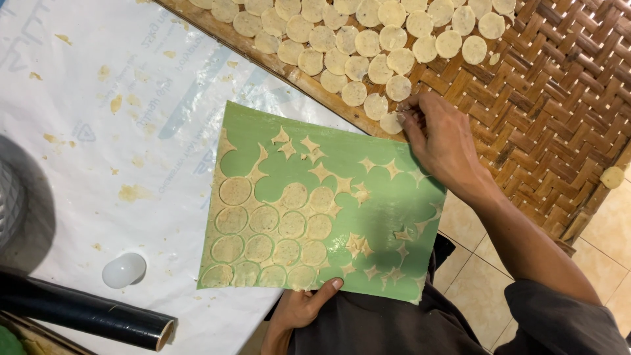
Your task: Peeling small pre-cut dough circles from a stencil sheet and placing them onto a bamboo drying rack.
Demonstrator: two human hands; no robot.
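Observation:
A green mat (374,217) lies in front of me with thin dough on its left half, cut into several round discs (273,230), and star-shaped scraps scattered over the right half. My left hand (299,306) grips the mat's near edge, thumb on top. My right hand (440,141) reaches past the mat's far corner, fingertips pinched on a dough disc (392,123) at the edge of a woven bamboo tray (559,112). Rows of pale round discs (368,43) cover the tray's far part.
A white plastic sheet (118,131) with dough crumbs covers the table at the left. On it sit a small white round cutter (123,269) and a black tube (85,312). A grey object (10,197) shows at the left edge. Tiled floor (473,276) lies below.

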